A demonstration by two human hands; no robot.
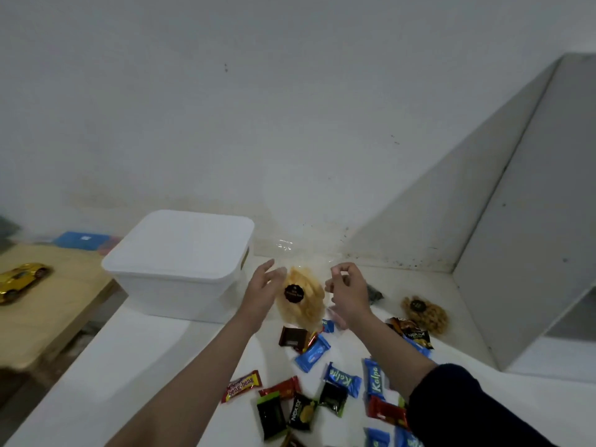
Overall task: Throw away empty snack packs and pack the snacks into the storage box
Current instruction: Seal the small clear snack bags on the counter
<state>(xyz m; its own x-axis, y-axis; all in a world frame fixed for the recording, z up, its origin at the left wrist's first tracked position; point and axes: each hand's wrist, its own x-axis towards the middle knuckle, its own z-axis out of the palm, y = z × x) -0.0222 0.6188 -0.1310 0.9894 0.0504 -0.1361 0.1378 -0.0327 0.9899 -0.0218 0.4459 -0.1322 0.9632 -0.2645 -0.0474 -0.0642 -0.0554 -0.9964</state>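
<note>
A white storage box (180,262) stands with its lid on at the back left of the white table (129,366). Just right of it, a clear bag of yellow chips (303,300) with a dark round label stands upright between my hands. My left hand (264,283) is at the bag's left side with its fingers apart. My right hand (346,285) is at the bag's right side, thumb and fingers pinched on the clear plastic. Several wrapped snacks lie in front: blue Kalpa packs (375,379), a Beng-beng bar (242,385), a dark chocolate square (292,337) and Nextar packs (301,411).
A second clear bag of brown snacks (425,312) lies at the right, near a slanted grey panel (516,221). At the left, a lower wooden table (48,311) carries a gold toy car (22,279). A white wall rises directly behind the table.
</note>
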